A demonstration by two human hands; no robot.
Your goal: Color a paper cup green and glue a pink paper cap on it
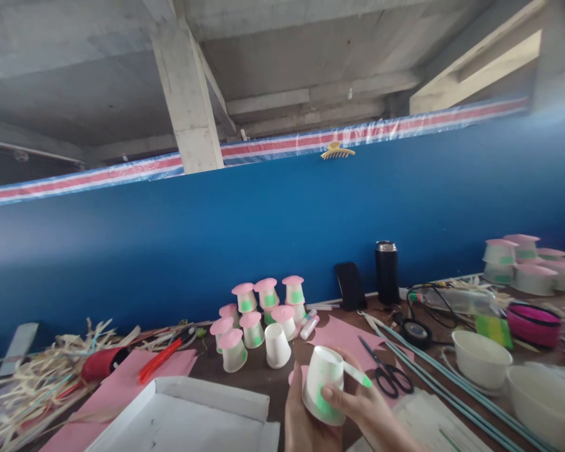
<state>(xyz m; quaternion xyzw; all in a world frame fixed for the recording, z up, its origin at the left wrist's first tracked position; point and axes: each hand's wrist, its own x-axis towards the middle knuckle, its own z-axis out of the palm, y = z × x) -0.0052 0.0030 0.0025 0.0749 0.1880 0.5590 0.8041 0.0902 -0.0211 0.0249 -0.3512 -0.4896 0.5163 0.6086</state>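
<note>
Low in the middle, my left hand (pixel 297 417) is closed around an upside-down white paper cup (pixel 324 370) with a green patch on its side. My right hand (pixel 365 408) presses its thumb against that patch. A white marker (pixel 355 373) with a green tip sticks out from between the right hand's fingers, beside the cup. Part of a pink paper piece shows behind the cup's left side. Just beyond stands a plain upturned paper cup (pixel 277 346). Left of it are several upturned cups with pink paper discs on top and green patches (pixel 234 351), some of them stacked.
A white box lid (pixel 179 417) lies front left, near pink sheets and shredded paper strips (pixel 23 392). Black scissors (pixel 390 375), light-blue rods (pixel 445 376), bowls (pixel 481 355), a phone (pixel 349 285) and a black flask (pixel 387 273) are to the right. A blue partition (pixel 273 220) borders the back.
</note>
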